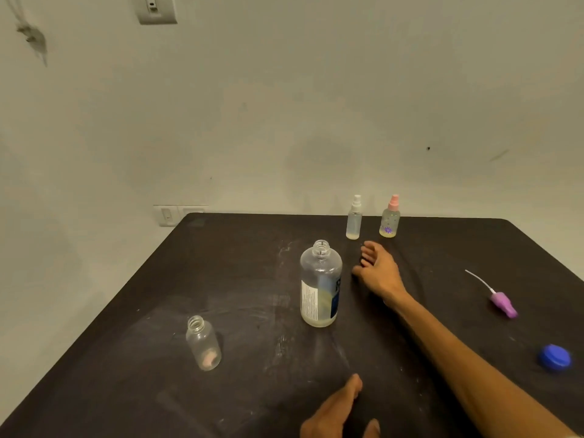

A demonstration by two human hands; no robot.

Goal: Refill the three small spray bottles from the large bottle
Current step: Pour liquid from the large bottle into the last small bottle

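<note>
The large clear bottle (320, 284), uncapped, with a blue and white label and a little liquid at the bottom, stands mid-table. To its front left stands a small clear bottle (203, 346) with no top. At the back stand a small bottle with a white sprayer (354, 219) and another with a pink sprayer (390, 217). My right hand (377, 271) is stretched out just right of the large bottle, fingers apart, holding nothing. My left hand (339, 412) rests low at the front edge, empty with its fingers spread.
A purple spray head with its tube (502, 303) lies on the right of the dark table (158, 311). A blue cap (554, 357) lies nearer the right front. A pale wall with outlets rises behind the table.
</note>
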